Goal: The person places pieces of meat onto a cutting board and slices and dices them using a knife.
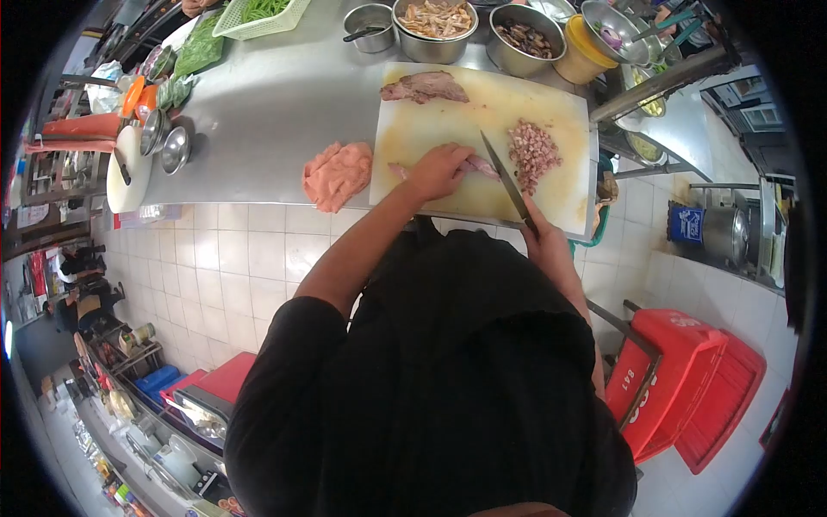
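In the head view, the left hand (438,171) has its fingers drawn together, pressed down on a strip of meat (483,167) that shows on both sides of it, on the near half of the cutting board (457,125). The right hand (546,242) is wrapped around the handle of a knife (507,181), whose blade slants between the strip and a heap of diced meat (534,152). A larger slab of meat (424,87) lies near the board's far edge, and a crumpled pink cloth (337,176) is just beside its left edge, on the steel table (250,112). Beyond the board stand a small pot (369,28), a pot of pale slices (436,34), a pot of dark pieces (526,40) and a yellow tub (582,59), crowding that side. Farther left are a green-filled basket (260,19), a metal bowl (176,150) and a white round board (129,172) with another knife (122,167) on it
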Motion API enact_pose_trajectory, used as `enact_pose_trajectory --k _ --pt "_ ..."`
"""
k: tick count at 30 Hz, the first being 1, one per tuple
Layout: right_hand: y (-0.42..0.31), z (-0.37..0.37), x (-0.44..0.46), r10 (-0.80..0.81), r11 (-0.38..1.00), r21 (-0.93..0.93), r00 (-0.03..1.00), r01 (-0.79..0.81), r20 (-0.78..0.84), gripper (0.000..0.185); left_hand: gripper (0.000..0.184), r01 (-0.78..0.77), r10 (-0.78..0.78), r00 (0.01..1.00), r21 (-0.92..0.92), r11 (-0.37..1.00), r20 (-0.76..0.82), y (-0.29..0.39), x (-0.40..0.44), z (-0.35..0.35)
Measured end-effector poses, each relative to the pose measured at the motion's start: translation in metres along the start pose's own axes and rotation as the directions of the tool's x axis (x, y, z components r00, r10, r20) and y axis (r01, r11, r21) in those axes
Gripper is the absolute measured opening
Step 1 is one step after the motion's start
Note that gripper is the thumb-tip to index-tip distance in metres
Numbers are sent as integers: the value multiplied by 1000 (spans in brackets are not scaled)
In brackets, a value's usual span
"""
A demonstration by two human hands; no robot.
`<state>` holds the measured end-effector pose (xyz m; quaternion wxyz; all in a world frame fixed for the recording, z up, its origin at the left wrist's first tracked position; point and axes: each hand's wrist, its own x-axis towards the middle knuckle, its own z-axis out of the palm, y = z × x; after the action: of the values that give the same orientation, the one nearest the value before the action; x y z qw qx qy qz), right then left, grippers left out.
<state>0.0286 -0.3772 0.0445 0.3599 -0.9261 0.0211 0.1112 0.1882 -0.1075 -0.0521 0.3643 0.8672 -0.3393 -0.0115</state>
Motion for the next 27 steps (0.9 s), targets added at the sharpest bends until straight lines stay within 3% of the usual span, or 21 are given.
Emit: enact_pose_trajectory --k 6,9,12,15,18,27 --pt "17 0 5 -34 993 109 999 34 2 63 29 -11 11 1000 3 1000 26 3 8 2" --pt "16 1 6 -17 988 156 1000 15 12 63 25 89 -90 995 17 996 52 5 12 3" --pt "20 4 8 -79 984 155 997 82 -26 63 31 102 -107 994 105 989 35 5 16 6" --pt "21 1 9 -30 983 179 999 25 25 64 25 45 -42 995 32 998 -90 8 15 7" --pt "20 0 9 -6 994 105 1000 3 25 66 19 44 -45 999 38 998 13 6 16 6" --pt "20 2 8 21 992 120 999 -25 38 68 21 173 -168 984 100 980 -59 7 1 1"
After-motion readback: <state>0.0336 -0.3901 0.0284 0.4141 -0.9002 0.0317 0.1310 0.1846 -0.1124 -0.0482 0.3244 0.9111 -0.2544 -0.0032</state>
